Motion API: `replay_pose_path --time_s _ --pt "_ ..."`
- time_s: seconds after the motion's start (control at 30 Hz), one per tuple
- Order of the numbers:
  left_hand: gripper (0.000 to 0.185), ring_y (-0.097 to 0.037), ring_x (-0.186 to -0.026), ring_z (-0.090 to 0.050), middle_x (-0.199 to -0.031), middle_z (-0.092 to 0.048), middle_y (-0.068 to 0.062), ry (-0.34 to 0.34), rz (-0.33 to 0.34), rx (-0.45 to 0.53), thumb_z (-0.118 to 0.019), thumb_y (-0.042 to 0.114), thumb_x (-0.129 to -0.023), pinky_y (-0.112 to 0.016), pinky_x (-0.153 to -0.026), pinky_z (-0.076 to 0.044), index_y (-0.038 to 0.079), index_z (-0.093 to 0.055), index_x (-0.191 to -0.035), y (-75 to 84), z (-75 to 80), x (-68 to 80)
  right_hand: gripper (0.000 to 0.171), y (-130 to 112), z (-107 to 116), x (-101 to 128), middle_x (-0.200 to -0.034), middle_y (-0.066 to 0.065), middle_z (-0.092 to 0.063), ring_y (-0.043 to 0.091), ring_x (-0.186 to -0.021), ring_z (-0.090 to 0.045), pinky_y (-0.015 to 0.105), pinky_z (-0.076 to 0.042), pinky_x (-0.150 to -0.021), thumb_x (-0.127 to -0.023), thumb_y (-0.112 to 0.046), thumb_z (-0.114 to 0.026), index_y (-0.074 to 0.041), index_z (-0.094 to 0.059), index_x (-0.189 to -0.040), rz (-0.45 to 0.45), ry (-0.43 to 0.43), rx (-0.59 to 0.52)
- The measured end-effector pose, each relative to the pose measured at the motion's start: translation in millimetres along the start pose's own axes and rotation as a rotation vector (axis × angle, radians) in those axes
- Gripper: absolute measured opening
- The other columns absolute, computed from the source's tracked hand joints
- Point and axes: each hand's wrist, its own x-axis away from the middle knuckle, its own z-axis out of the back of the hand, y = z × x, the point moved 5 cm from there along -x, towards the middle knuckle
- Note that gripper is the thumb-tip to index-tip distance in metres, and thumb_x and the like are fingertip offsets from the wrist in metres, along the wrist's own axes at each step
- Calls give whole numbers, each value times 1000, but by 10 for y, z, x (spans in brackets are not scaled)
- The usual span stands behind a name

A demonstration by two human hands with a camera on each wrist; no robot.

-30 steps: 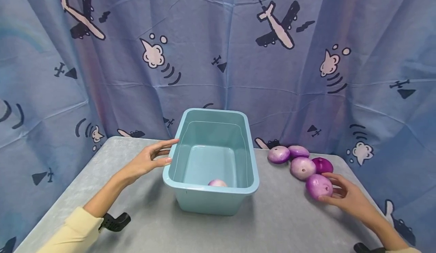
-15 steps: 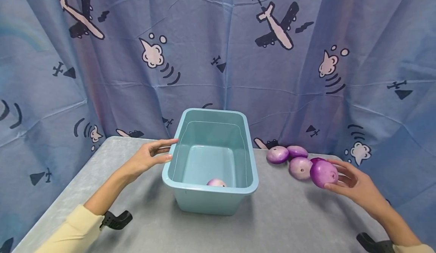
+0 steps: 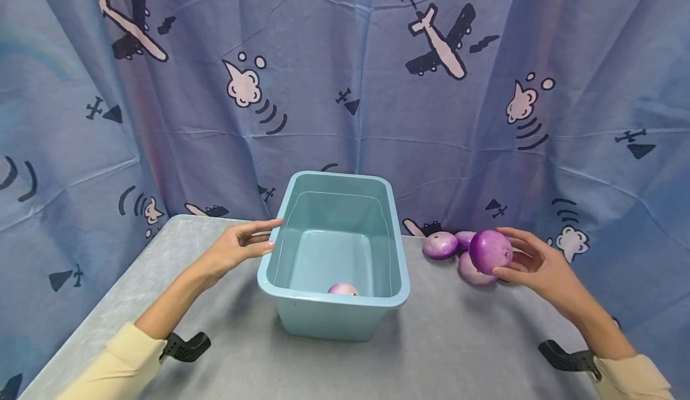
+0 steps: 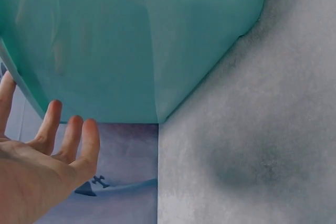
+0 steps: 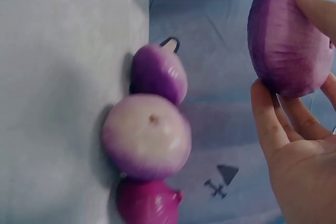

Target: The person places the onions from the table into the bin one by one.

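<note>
My right hand (image 3: 544, 274) pinches a purple onion (image 3: 489, 252) between thumb and fingertips, held up over the other onions. In the right wrist view the gripped onion (image 5: 286, 40) is raised, apart from the rest. Fingertips of my left hand (image 3: 232, 253) touch the left rim of a pale teal plastic tub (image 3: 401, 262); its fingers are loosely extended. In the left wrist view that hand (image 4: 47, 166) lies beside the tub's wall (image 4: 100, 51). One onion (image 3: 342, 289) shows inside the tub near its front wall, partly hidden by the rim.
Behind the held onion lie a purple onion (image 3: 439, 246), a paler onion (image 3: 474, 273) and another purple one (image 3: 463, 239). A magenta onion (image 5: 149, 203) shows in the right wrist view. A patterned blue curtain (image 3: 323, 88) hangs behind the grey table (image 3: 447, 352).
My right hand has lifted the purple onion off the table and carried it up and leftward over the group. The left hand and the tub have stayed in place.
</note>
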Motion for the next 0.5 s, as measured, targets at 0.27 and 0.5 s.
replay_pose_path --time_s 0.27,0.5 --pt "59 -29 -130 -54 -148 -52 -10 -5 4 12 -75 22 -95 -49 -105 -44 13 -53 -149 10 -14 0 72 -203 -138 -230 -139 7 -52 4 -116 -58 22 -53 -87 -90 -4 -78 -17 -44 -153 11 -23 -54" --pt "58 -28 -130 -54 -148 -52 -9 -4 2 8 -74 23 -95 -49 -104 -45 14 -53 -149 2 0 4 72 -353 -248 -373 -137 7 -54 8 -116 -60 22 -52 -89 -88 2 -79 -13 -48 -151 57 -25 -106"
